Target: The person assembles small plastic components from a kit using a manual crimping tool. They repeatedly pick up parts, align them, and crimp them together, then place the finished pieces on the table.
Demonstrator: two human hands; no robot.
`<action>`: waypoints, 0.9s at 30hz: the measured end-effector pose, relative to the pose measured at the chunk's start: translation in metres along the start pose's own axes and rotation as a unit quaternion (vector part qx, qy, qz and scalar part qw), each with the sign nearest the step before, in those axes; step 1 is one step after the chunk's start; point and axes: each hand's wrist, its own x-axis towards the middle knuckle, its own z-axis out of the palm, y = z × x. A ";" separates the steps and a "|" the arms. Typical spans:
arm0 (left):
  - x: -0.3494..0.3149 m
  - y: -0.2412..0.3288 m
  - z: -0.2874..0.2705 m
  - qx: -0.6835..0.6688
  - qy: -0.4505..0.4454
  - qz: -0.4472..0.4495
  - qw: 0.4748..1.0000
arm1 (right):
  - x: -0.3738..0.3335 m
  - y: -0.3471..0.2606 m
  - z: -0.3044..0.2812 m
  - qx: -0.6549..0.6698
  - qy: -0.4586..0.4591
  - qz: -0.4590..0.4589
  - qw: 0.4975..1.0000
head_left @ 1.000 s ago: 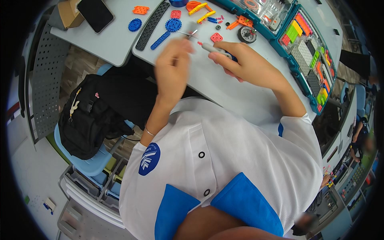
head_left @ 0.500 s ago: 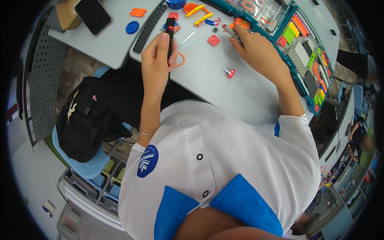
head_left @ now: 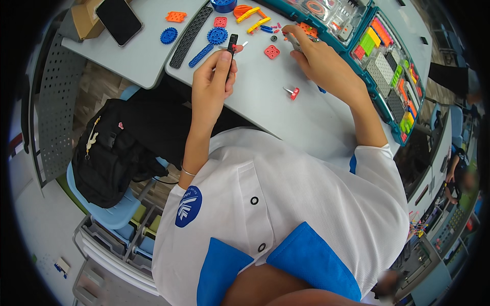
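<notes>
My left hand (head_left: 214,76) is closed around a narrow black beam (head_left: 233,43), held upright over the near table edge. A small red pin sits in the beam by my fingertips, and a thin pale rod shows beside it. My right hand (head_left: 326,64) grips a grey tool (head_left: 293,42), mostly hidden by the fingers, above the table. A bit of blue (head_left: 321,90) peeks out beneath that hand. Between the hands lie a red square plate (head_left: 272,51) and, nearer me, a red-handled piece with a metal tip (head_left: 292,93).
Left of centre lie a blue gear (head_left: 217,35), a blue beam (head_left: 201,55) and a long black track (head_left: 191,36). Yellow and orange parts (head_left: 253,18) lie farther back. A teal parts case (head_left: 375,84) stands open at right. A phone (head_left: 119,21) rests on the left table.
My left hand has shifted right and slightly toward me with the black beam, uncovering the blue beam and gear. My right hand has moved slightly, still gripping the grey tool.
</notes>
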 end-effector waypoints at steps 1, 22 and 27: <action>0.000 -0.002 0.000 -0.009 0.002 -0.003 1.000 | 0.001 0.000 0.000 0.000 -0.004 0.003 1.000; -0.011 -0.023 0.009 -0.048 -0.034 -0.045 0.997 | 0.001 -0.002 0.013 -0.056 0.038 0.043 0.997; -0.016 -0.029 0.010 -0.050 -0.039 -0.022 0.998 | -0.021 -0.013 0.004 0.005 0.062 0.053 0.997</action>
